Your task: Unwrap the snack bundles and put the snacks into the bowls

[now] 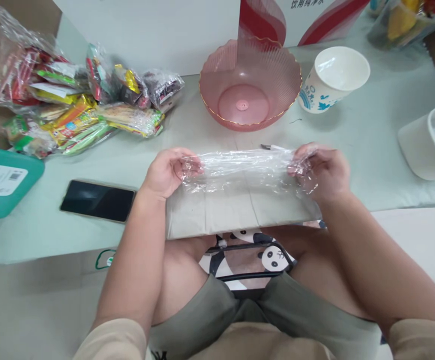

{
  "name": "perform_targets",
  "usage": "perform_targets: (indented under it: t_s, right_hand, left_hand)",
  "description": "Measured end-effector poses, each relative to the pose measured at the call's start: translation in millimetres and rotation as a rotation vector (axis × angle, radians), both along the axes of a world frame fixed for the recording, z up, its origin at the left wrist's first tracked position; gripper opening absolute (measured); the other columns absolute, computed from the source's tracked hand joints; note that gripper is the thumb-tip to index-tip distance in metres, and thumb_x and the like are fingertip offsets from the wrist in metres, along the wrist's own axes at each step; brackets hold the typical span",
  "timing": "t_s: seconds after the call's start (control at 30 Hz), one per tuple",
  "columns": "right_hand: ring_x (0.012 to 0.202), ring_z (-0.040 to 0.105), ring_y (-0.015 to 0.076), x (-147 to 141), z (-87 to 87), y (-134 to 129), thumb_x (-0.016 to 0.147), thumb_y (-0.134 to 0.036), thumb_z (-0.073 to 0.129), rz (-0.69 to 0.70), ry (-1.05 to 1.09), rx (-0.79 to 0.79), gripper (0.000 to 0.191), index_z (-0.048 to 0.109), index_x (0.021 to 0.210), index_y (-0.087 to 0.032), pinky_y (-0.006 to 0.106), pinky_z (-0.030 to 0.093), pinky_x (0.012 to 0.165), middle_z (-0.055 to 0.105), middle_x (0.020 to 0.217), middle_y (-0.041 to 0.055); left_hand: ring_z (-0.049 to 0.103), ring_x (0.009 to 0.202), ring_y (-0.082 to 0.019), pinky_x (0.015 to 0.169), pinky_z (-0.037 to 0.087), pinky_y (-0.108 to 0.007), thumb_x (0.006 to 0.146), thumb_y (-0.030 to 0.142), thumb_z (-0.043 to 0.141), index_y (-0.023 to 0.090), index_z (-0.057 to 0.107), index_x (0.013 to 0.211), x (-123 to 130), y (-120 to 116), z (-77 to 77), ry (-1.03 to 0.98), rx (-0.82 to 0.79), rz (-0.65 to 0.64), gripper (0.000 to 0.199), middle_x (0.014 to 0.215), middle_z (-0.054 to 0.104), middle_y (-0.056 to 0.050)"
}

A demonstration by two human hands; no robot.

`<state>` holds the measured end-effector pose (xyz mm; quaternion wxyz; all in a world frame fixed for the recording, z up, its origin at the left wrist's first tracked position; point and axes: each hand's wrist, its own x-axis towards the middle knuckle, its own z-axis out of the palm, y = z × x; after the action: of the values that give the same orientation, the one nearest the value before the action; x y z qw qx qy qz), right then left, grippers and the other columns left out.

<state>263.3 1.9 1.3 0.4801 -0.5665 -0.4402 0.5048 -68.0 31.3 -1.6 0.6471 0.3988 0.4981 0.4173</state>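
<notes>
A clear plastic film or bag (245, 167) is stretched sideways over the table's front part, its top edge gathered into folds. My left hand (168, 172) is closed on its left end, and my right hand (324, 170) is closed on its right end. Beyond the film stands a pink ribbed bowl (243, 102) with a wavy gold rim, with nothing in it. To the bowl's right is a white paper cup (335, 77) with blue print. A small dark-tipped item (268, 147) lies just behind the film, partly covered by it.
Packaged snacks (78, 107) are piled at the back left. A black phone (97, 200) lies left of my left forearm, near a green container (7, 182). Another white cup (431, 145) stands at the right. A white box (157, 35) and a bag of items (401, 25) are behind.
</notes>
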Motion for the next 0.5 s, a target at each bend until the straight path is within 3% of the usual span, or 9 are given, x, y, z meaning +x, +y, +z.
perform_targets:
  t_s: [0.1,0.2,0.27,0.37,0.5]
  right_hand:
    - [0.057,0.049,0.017,-2.1,1.2,-3.1,0.084,-0.072,0.048,0.0,-0.181,0.016,0.056,0.057,0.057,-0.024,0.033,0.038,0.054,0.058,0.064,0.0069]
    - [0.057,0.044,0.0136,-5.5,-0.2,-5.0,0.08,-0.052,0.071,0.023,-0.37,0.002,0.037,0.057,0.063,-0.022,0.03,0.034,0.054,0.054,0.061,0.0012]
    - [0.058,0.045,0.0127,-6.2,-1.7,-4.2,0.071,-0.037,0.079,0.034,-0.35,0.017,0.025,0.06,0.08,-0.023,0.028,0.036,0.055,0.054,0.066,-0.0026]
    - [0.059,0.05,0.0123,-4.8,-2.4,-2.2,0.066,-0.026,0.08,0.061,-0.337,-0.007,0.04,0.06,0.1,-0.024,0.028,0.04,0.057,0.058,0.074,-0.0036]
    - [0.055,0.047,0.0107,-5.0,-2.1,-2.7,0.077,-0.033,0.075,0.129,-0.451,-0.051,0.022,0.056,0.078,-0.023,0.027,0.037,0.055,0.058,0.067,-0.0023]
  left_hand:
    - [0.067,0.059,-0.016,0.057,0.058,-0.028,0.075,0.059,0.073,0.017,0.071,0.062,2.4,1.6,-4.2,0.046,0.054,0.085,0.044,0.063,0.069,-0.007]
    - [0.064,0.061,-0.011,0.059,0.053,-0.021,0.06,0.033,0.091,0.017,0.071,0.069,7.2,0.1,-6.3,0.121,0.154,0.142,0.027,0.069,0.069,-0.002]
    - [0.067,0.064,-0.011,0.061,0.054,-0.021,0.053,0.015,0.09,0.02,0.071,0.087,9.1,-0.4,-7.1,0.091,0.179,0.146,0.039,0.075,0.07,0.001]
    - [0.07,0.066,-0.011,0.062,0.055,-0.02,0.056,0.006,0.083,0.023,0.066,0.098,8.5,0.9,-8.4,0.068,0.177,0.18,0.048,0.075,0.07,0.004]
    - [0.07,0.063,-0.01,0.058,0.054,-0.017,0.068,0.01,0.076,0.02,0.056,0.077,7.0,2.0,-6.9,0.145,0.112,0.195,0.024,0.071,0.069,0.002]
